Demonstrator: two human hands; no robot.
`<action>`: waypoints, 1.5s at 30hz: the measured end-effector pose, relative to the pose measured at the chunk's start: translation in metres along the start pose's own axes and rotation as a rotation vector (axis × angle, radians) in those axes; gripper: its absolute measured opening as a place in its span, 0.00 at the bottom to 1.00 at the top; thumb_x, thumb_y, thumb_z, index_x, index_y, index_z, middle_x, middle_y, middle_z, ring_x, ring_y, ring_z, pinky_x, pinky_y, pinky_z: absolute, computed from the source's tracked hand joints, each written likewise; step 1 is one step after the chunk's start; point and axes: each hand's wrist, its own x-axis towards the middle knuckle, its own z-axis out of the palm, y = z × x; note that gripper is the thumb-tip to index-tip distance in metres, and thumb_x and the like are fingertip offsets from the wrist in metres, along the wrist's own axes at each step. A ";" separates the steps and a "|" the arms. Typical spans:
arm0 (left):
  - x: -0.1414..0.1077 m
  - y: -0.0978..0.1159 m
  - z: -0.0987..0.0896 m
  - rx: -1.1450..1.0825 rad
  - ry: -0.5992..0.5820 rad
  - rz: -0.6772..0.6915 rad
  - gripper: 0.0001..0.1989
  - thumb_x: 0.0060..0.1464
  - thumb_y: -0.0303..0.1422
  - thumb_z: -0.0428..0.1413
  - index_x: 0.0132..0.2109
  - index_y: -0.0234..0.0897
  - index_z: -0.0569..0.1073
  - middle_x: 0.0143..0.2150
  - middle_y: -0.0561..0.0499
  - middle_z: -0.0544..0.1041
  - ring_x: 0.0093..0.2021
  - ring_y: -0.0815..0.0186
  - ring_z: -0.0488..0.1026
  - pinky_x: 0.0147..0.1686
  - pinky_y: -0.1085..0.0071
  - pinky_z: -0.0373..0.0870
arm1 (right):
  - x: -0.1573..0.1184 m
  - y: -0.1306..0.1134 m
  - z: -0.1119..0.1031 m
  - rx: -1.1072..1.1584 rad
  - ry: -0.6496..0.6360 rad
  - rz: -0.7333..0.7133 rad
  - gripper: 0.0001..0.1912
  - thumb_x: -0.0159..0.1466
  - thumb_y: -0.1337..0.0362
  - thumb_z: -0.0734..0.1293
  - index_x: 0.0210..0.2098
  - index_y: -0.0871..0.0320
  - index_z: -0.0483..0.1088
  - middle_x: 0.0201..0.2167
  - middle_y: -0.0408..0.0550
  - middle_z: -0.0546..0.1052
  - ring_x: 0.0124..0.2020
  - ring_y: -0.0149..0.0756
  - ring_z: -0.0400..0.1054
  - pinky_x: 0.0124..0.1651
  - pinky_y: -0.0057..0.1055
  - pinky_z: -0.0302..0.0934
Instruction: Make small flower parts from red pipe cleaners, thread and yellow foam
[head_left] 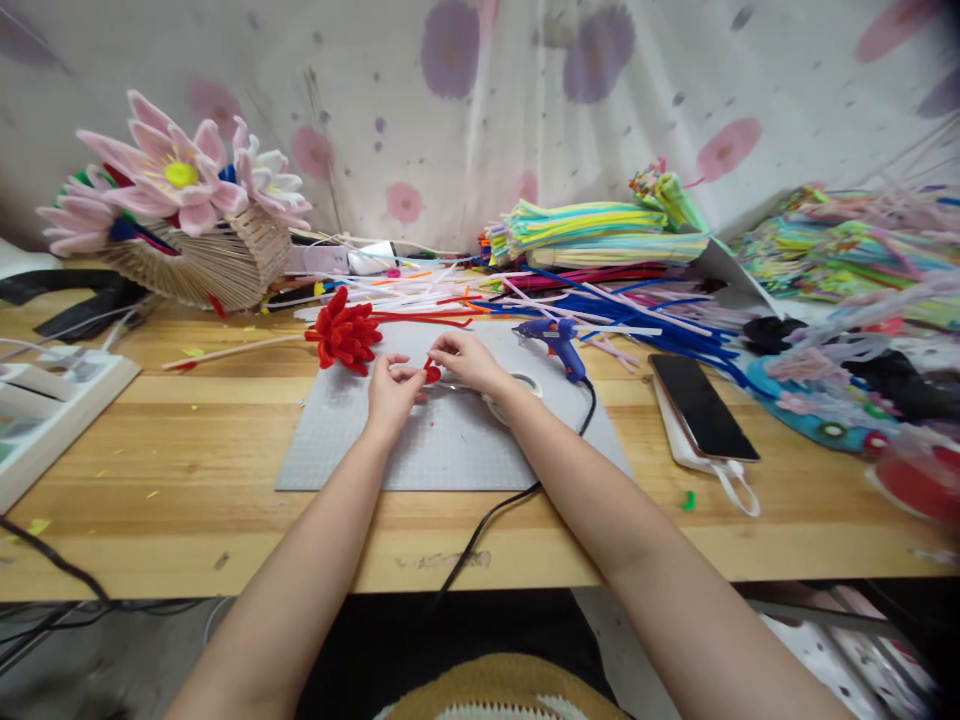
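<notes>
A small red fuzzy piece is pinched between my two hands above the grey mat. My left hand grips it from the left, fingers bent. From the right, my right hand has its thumb and forefinger closed on its upper end. Just left of my hands lies a red fuzzy flower on a pale stick. Partly under my right wrist is a roll of tape. A blue glue gun rests on the mat to the right, its black cord trailing toward the table's front edge.
Pipe cleaners in bundles and loose strands line the back. A woven basket with pink flowers stands back left. A white tray is at far left. A phone lies right of the mat, near a green scrap.
</notes>
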 end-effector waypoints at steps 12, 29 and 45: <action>0.002 -0.004 0.001 -0.051 0.079 0.027 0.19 0.34 0.26 0.56 0.34 0.39 0.55 0.21 0.62 0.66 0.19 0.73 0.67 0.21 0.72 0.71 | -0.020 -0.005 0.008 -0.036 0.029 -0.055 0.05 0.57 0.64 0.63 0.27 0.60 0.67 0.24 0.41 0.72 0.25 0.26 0.61 0.31 0.25 0.54; -0.005 0.007 0.003 -0.238 0.106 -0.068 0.22 0.34 0.27 0.60 0.35 0.38 0.56 0.23 0.59 0.69 0.24 0.69 0.72 0.25 0.69 0.72 | -0.039 -0.001 0.014 -0.558 0.159 -0.428 0.06 0.61 0.66 0.59 0.28 0.58 0.64 0.28 0.48 0.70 0.33 0.35 0.59 0.36 0.30 0.52; -0.003 0.006 0.005 -0.255 0.118 -0.065 0.25 0.34 0.27 0.62 0.34 0.39 0.53 0.25 0.56 0.74 0.27 0.67 0.74 0.29 0.71 0.70 | -0.030 0.008 0.010 0.533 -0.002 0.028 0.20 0.48 0.57 0.69 0.33 0.55 0.56 0.30 0.40 0.70 0.30 0.27 0.65 0.35 0.28 0.61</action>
